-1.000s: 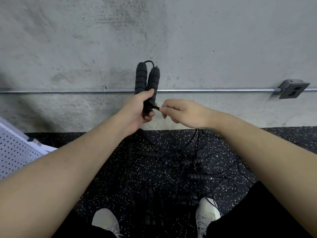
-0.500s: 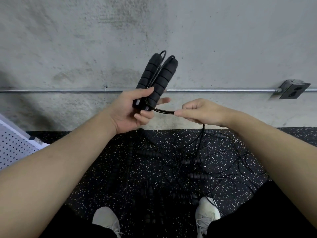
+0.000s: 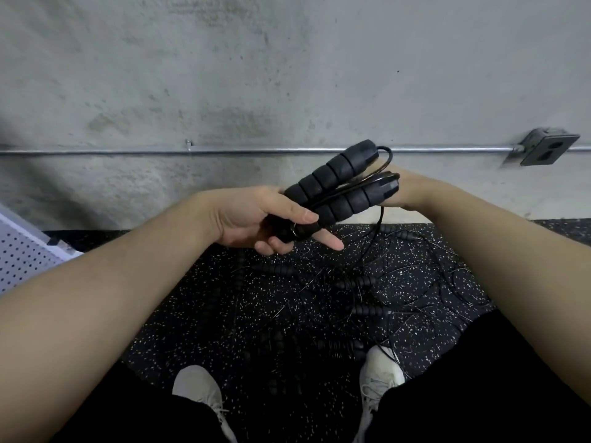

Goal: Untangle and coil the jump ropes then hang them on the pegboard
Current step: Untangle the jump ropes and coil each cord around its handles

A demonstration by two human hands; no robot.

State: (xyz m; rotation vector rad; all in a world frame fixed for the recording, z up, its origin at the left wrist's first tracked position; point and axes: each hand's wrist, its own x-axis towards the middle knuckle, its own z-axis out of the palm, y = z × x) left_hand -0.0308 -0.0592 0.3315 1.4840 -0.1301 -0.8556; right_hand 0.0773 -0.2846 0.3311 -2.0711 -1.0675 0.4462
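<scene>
1. Handles (image 3: pixel 339 190): two black foam-ribbed jump-rope handles lie side by side, tilted up and to the right, in front of the grey concrete wall (image 3: pixel 287 75).
2. Left hand (image 3: pixel 256 219): grasps the lower ends of both handles. The thumb lies across the top of them, the lower fingers curl underneath, and the index finger points out straight below the handles.
3. Right hand (image 3: pixel 412 193): sits directly behind the upper ends of the handles and is largely hidden by them. Whether its fingers are closed on the cord or released cannot be determined.
4. Cord (image 3: pixel 382 215): a thin black cord loops out of the upper handle cap, passes between the two handles and drops down beside the right hand toward the floor.
5. Remaining jump ropes (image 3: pixel 361 282): a tangled pile of black handles and thin cords lies on the black speckled rubber floor (image 3: pixel 208 298), below the hands and ahead of the feet. Individual ropes cannot be separated by eye against the dark floor.
6. Pegboard (image 3: pixel 22 257): a white perforated panel shows at the left edge of the view, low against the wall, well apart from the held handles.
7. Shoes (image 3: pixel 379 369): two white shoes stand on the floor at the bottom of the view; a cord runs past the right one.
8. Wall fittings: a metal conduit (image 3: pixel 128 151) runs horizontally along the wall to a grey outlet box (image 3: pixel 548 150) at the right.
</scene>
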